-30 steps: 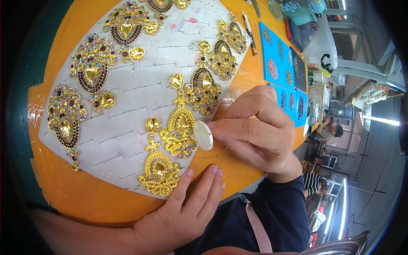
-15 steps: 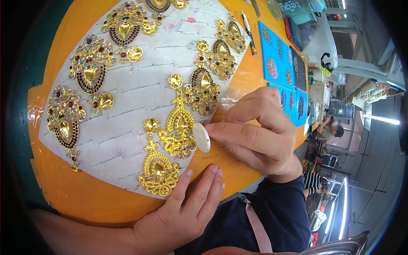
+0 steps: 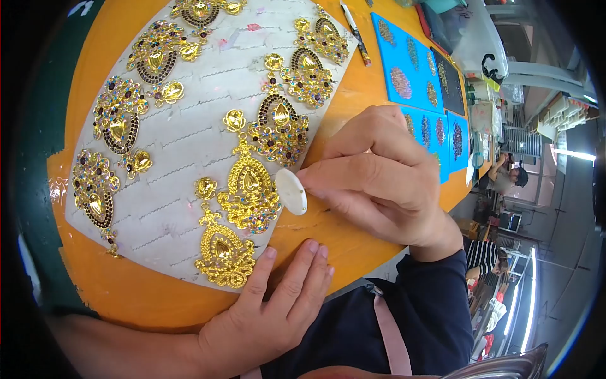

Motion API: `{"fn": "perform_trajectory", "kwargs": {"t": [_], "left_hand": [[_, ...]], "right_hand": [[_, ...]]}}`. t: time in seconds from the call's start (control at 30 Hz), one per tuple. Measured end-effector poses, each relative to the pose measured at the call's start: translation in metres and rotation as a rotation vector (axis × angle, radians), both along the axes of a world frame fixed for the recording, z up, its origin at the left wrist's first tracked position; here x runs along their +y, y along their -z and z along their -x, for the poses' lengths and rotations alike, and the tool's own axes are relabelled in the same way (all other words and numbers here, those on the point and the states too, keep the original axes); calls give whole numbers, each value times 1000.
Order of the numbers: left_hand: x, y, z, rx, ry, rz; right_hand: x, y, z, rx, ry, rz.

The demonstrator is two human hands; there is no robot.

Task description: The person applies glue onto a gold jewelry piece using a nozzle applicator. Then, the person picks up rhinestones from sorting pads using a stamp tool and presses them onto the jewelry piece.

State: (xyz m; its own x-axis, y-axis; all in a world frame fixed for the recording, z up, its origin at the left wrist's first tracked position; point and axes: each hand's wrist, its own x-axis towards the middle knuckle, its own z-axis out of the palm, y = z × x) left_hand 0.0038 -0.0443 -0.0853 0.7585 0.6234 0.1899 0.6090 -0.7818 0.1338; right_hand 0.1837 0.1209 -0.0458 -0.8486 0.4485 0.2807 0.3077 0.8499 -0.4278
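Observation:
My right hand (image 3: 379, 180) pinches a small white disc (image 3: 291, 192) between thumb and fingers, with tiny specks at the disc's edge. The disc is beside a gold earring piece (image 3: 250, 183) whose lower right part carries coloured stones. My left hand (image 3: 271, 303) lies with fingers spread at the lower edge of the white board (image 3: 183, 145), its fingertips next to a plain gold piece (image 3: 222, 247). Further up the board sit several gold pieces set with dark and iridescent stones, such as one piece (image 3: 279, 112) above the disc.
Blue trays (image 3: 404, 69) with piles of small stones lie at the upper right, beside a black tray (image 3: 449, 82). A pen (image 3: 355, 31) rests on the orange table (image 3: 353, 252). Two other people (image 3: 505, 177) (image 3: 483, 256) are in the background at right.
The view has shifted, so the board and its pieces appear further left and the trays lower. My right hand still holds the white disc beside the same gold piece; my left hand stays spread.

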Motion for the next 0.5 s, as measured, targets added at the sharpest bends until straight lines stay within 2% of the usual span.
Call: {"fn": "perform_trajectory", "kwargs": {"t": [0.5], "left_hand": [[-1, 3, 1, -28, -17, -25]], "right_hand": [[-1, -1, 5, -46, -2, 25]]}}
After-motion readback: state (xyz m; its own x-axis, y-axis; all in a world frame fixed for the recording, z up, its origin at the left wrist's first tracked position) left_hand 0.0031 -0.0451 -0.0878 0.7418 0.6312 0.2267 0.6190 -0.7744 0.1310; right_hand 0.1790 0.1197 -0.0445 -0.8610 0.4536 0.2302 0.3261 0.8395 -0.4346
